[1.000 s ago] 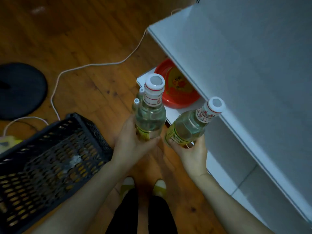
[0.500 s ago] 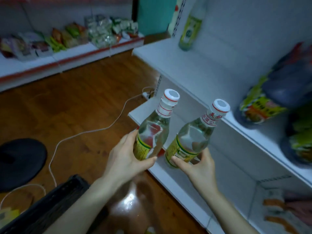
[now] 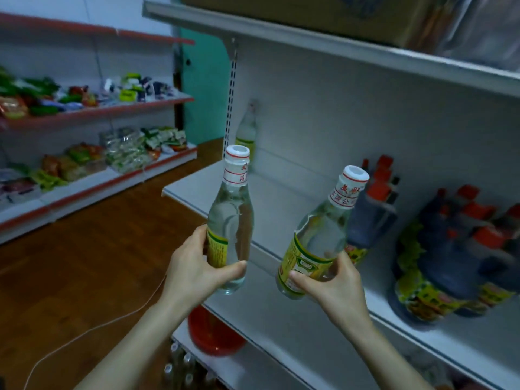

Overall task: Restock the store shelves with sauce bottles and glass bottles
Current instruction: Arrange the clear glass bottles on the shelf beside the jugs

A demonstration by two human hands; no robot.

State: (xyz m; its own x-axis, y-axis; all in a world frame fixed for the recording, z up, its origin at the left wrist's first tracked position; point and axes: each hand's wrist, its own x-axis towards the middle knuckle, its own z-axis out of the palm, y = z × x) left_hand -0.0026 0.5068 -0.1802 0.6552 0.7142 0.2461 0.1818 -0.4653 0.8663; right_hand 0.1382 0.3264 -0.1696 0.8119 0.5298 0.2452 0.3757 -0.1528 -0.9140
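Observation:
My left hand (image 3: 194, 270) grips the lower body of a clear glass bottle (image 3: 231, 220) with a white cap and a yellow label, held upright. My right hand (image 3: 336, 285) grips a second clear bottle (image 3: 319, 243) of the same kind, tilted to the right. Both bottles hover at the front edge of the white middle shelf (image 3: 270, 204). A third matching bottle (image 3: 247, 130) stands at the back left corner of that shelf. Dark sauce bottles with red caps (image 3: 374, 209) stand on the shelf right of my right hand.
Larger dark sauce jugs (image 3: 450, 249) fill the shelf's right end. A red lid (image 3: 213, 333) and small bottles (image 3: 183, 364) sit on the lower shelf. An upper shelf (image 3: 323, 43) carries a cardboard box. Snack shelves (image 3: 92, 153) line the far left wall. A white cable (image 3: 92, 330) crosses the wooden floor.
My view has swung up from the floor and crate to the shelf. Both hands have raised their bottles to the level of the middle shelf, keeping the same grip.

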